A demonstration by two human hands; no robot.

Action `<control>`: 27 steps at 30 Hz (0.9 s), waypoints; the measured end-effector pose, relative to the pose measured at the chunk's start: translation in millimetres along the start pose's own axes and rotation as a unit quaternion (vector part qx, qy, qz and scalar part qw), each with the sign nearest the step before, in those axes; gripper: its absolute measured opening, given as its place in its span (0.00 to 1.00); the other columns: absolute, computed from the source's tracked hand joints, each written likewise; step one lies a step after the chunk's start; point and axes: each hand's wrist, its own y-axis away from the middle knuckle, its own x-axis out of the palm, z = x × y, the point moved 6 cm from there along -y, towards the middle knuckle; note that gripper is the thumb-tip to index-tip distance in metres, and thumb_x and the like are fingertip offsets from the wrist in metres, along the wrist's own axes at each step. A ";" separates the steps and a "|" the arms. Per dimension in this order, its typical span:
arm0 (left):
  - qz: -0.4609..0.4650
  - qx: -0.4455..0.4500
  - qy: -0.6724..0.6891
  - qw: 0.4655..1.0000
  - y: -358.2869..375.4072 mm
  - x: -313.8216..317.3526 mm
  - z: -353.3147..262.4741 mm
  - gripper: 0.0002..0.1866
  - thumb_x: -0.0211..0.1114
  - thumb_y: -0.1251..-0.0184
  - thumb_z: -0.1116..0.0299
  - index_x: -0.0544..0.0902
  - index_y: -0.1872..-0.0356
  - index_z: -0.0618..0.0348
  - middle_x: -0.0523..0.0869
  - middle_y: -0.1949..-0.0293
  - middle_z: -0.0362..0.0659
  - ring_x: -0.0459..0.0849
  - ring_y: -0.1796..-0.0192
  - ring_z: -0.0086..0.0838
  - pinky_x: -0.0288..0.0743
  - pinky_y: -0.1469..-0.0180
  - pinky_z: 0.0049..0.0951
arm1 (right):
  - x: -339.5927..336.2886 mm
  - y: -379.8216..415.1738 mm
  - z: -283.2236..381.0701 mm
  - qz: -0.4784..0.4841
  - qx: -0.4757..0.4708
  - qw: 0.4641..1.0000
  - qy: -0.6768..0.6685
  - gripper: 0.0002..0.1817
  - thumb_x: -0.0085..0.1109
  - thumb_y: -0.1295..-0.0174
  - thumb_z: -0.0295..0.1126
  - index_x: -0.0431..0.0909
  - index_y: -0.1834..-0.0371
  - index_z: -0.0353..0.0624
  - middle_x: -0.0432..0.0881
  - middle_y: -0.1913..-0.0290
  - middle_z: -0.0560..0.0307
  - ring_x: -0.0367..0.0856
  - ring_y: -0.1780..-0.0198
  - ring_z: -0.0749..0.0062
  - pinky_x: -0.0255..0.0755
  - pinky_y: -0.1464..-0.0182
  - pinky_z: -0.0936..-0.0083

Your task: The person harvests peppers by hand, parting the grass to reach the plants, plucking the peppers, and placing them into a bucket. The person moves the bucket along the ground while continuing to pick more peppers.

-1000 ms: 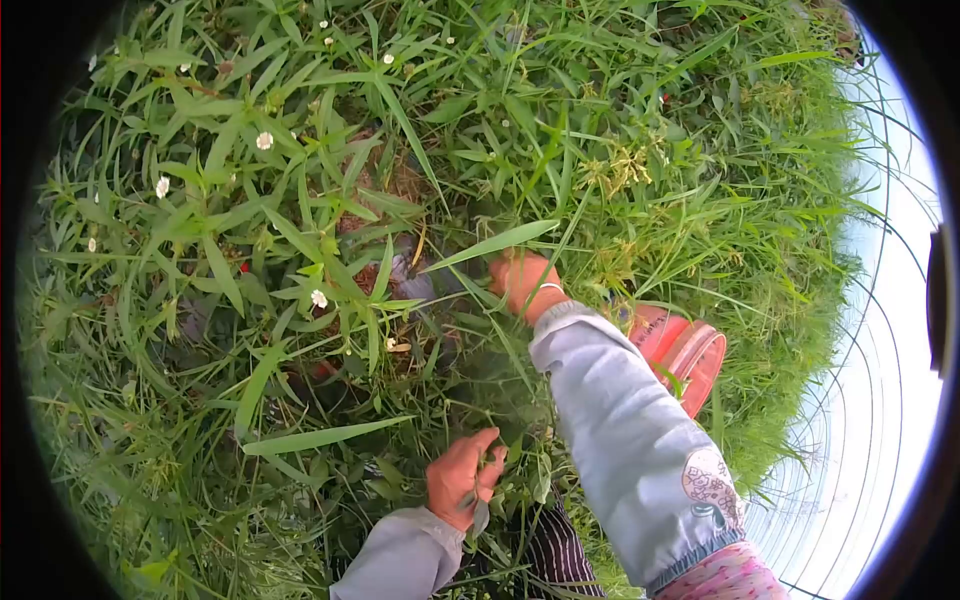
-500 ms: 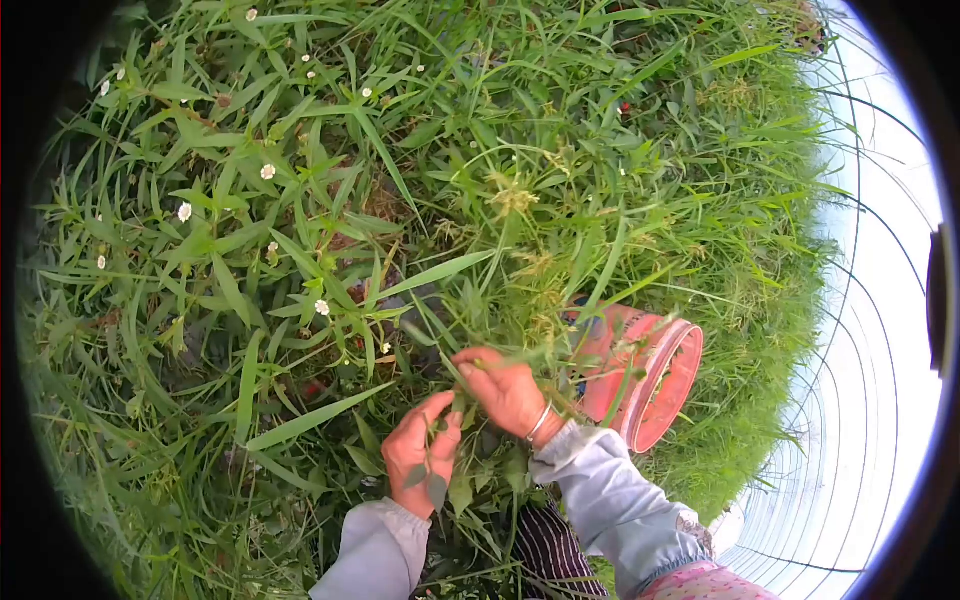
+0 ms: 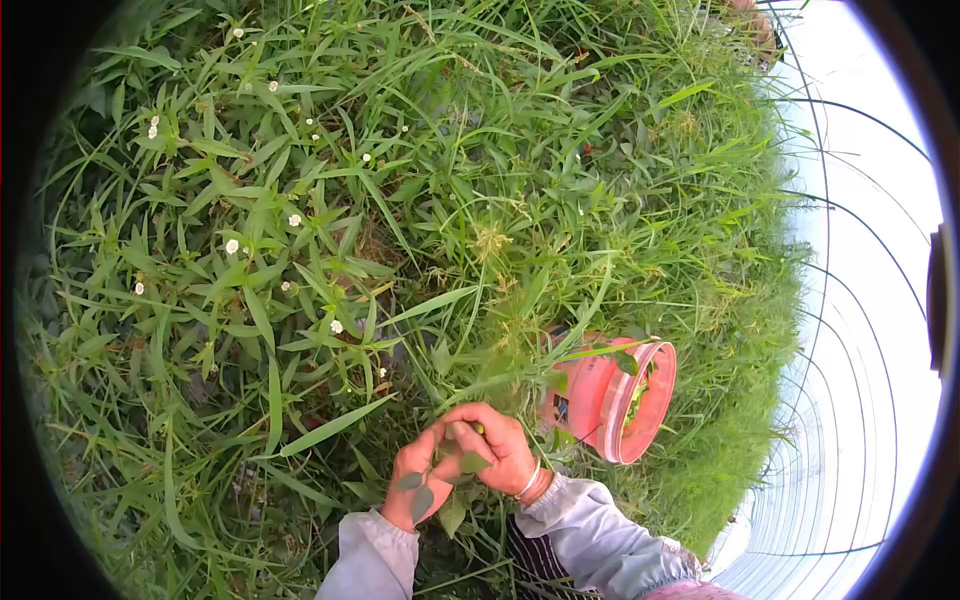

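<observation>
Head view: left hand (image 3: 412,478) and right hand (image 3: 500,450), touching.
Left grasps leafy sprig (image 3: 422,503); right, fingers curled, contents unclear. Red bucket (image 3: 593,397) beside right hand.

Head-worn cam, looks fwd & down, pretty close over L hand (image 3: 412,475) & R hand (image 3: 508,455), btm ctr; view rolled sideways, grass (image 3: 520,150) mid-frame, white hooped cover (image 3: 868,320) on R.

From here, the right hand (image 3: 508,455) at six o'clock partly hides a yellowish-green bit (image 3: 479,428); striped cloth (image 3: 530,558) below gets cut off. Toward one-thirty, a brownish shape (image 3: 760,38) is too small to name.
</observation>
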 end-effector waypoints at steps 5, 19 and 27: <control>-0.034 -0.054 0.263 0.963 -1.1 1.9 7.3 0.18 0.61 0.40 0.73 0.73 0.48 0.65 0.82 0.61 0.47 0.82 0.60 0.26 0.73 0.55 0.22 | -4.6 -1.8 -1.9 -0.036 0.054 0.998 0.025 0.08 0.50 0.35 0.28 0.74 0.56 0.40 0.80 0.70 0.59 0.79 0.69 0.78 0.73 0.68 0.81; -0.119 0.015 0.031 0.992 -1.8 -6.3 -2.7 0.11 0.61 0.37 0.69 0.77 0.55 0.60 0.77 0.69 0.35 0.73 0.73 0.15 0.70 0.72 0.18 | -28.1 -31.1 -50.0 -0.056 0.236 0.948 -0.208 0.09 0.49 0.34 0.35 0.74 0.57 0.43 0.77 0.74 0.63 0.71 0.77 0.85 0.66 0.74 0.87; -0.228 0.071 -0.039 0.970 4.4 -28.5 -31.7 0.22 0.59 0.40 0.74 0.72 0.42 0.56 0.77 0.63 0.37 0.75 0.66 0.18 0.71 0.62 0.19 | -16.2 -33.3 -16.8 0.023 0.150 0.968 -0.201 0.08 0.51 0.34 0.33 0.77 0.59 0.44 0.75 0.75 0.67 0.70 0.73 0.86 0.66 0.68 0.86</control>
